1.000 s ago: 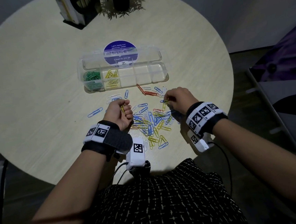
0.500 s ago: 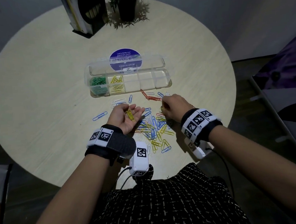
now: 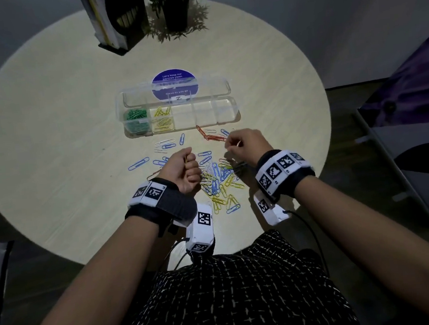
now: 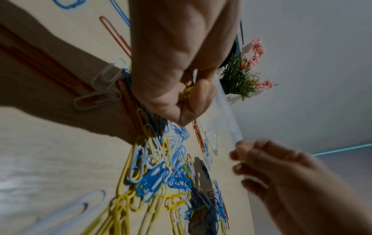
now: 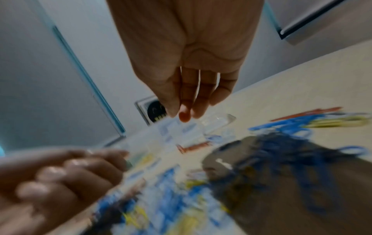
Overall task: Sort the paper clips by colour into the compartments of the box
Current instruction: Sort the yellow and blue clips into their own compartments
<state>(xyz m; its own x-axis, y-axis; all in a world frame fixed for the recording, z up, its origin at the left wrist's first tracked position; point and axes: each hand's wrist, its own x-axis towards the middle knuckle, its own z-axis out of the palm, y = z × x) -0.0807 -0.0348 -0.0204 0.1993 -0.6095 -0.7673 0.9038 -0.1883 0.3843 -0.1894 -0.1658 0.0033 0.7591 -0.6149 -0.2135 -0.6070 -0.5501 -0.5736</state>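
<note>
A clear compartment box [image 3: 204,114] lies open on the round table, with green clips [image 3: 135,115] in its leftmost section and yellow clips [image 3: 162,113] in the one beside it. The mixed clip pile [image 3: 217,179] of blue, yellow and white lies between my hands. My left hand [image 3: 184,168] is a fist gripping several yellow clips [image 4: 187,93]. My right hand [image 3: 244,145] hovers over the pile's far right side. Its fingertips [image 5: 182,115] pinch together on a thin pale clip, blurred in the wrist views.
Linked red clips [image 3: 211,136] and loose blue clips [image 3: 139,163] lie between box and pile. A purple round sticker [image 3: 174,83] shows under the box lid. A potted plant [image 3: 174,6] and a dark holder [image 3: 116,22] stand at the table's far edge.
My left hand, open half a second ago with yellow clips on its palm, has curled into a fist round them. My right hand has lifted slightly off the pile.
</note>
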